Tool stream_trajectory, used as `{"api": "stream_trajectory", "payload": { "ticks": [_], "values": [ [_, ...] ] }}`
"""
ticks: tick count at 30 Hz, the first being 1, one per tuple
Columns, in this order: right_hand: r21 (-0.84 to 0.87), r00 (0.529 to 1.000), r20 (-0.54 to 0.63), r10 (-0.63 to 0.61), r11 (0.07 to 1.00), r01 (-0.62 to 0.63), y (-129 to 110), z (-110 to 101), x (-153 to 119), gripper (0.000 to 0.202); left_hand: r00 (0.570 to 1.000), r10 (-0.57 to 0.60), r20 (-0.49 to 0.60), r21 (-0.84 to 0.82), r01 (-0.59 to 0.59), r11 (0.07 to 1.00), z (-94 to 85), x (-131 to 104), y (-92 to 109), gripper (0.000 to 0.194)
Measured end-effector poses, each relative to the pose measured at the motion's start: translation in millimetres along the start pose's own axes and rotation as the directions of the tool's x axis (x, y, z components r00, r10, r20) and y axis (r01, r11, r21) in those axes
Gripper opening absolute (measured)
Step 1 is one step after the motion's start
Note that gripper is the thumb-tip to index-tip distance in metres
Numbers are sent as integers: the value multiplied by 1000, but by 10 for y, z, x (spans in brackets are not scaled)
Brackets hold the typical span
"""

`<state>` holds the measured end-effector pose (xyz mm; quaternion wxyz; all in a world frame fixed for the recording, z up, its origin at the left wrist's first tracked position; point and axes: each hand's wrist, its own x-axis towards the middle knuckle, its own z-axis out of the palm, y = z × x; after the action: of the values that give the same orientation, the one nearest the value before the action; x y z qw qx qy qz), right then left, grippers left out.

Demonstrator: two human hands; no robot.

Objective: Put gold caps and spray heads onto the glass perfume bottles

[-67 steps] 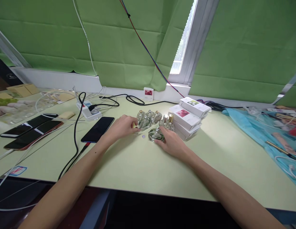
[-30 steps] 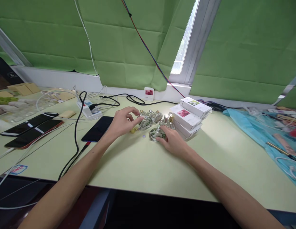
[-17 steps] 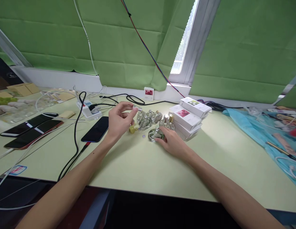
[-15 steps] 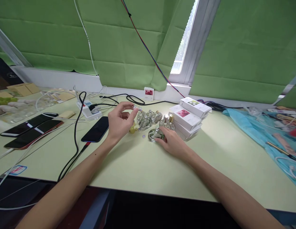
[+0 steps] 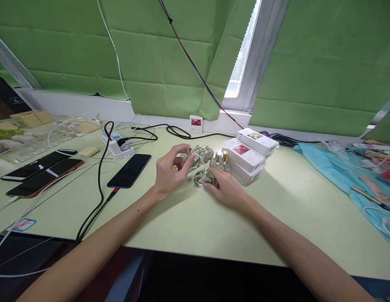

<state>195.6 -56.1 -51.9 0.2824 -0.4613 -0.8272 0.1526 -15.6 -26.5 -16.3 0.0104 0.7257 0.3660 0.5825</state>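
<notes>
My right hand [image 5: 228, 184] is closed around the side of a round clear glass perfume bottle [image 5: 201, 179], which stands upright on the table with its metal neck bare. My left hand [image 5: 173, 171] is in a pinch just up and left of that bottle. Between its thumb and fingertips is a small shiny silver cap [image 5: 190, 150], partly covered by the fingers. Behind it are several more round glass bottles [image 5: 207, 154], some hidden by the hand. Two capped bottles, one with a gold cap [image 5: 225, 156], stand beyond my right hand.
White boxes [image 5: 245, 156] are stacked at right, and a small box [image 5: 196, 124] stands by the wall. Phones [image 5: 129, 170], a power strip [image 5: 115, 144] and black cables lie at left. Blue plastic [image 5: 333, 167] with assorted items covers the table's right end.
My left hand has moved right and slightly down with the silver cap, closer to the bottle. My right hand stays on the bottle, which has barely shifted.
</notes>
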Motion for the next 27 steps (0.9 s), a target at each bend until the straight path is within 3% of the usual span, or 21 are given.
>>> {"api": "stream_trajectory", "payload": {
  "ticks": [10,27],
  "values": [
    [-24,1000,13,12,1000,-12,-5,-16,-1,31,993,-82,-83,-56,77,995,-26,40,-34,29],
    [-5,1000,8,-14,1000,14,-16,-14,2,22,995,39,91,-40,-36,999,131,-126,60,23]
  ]
}}
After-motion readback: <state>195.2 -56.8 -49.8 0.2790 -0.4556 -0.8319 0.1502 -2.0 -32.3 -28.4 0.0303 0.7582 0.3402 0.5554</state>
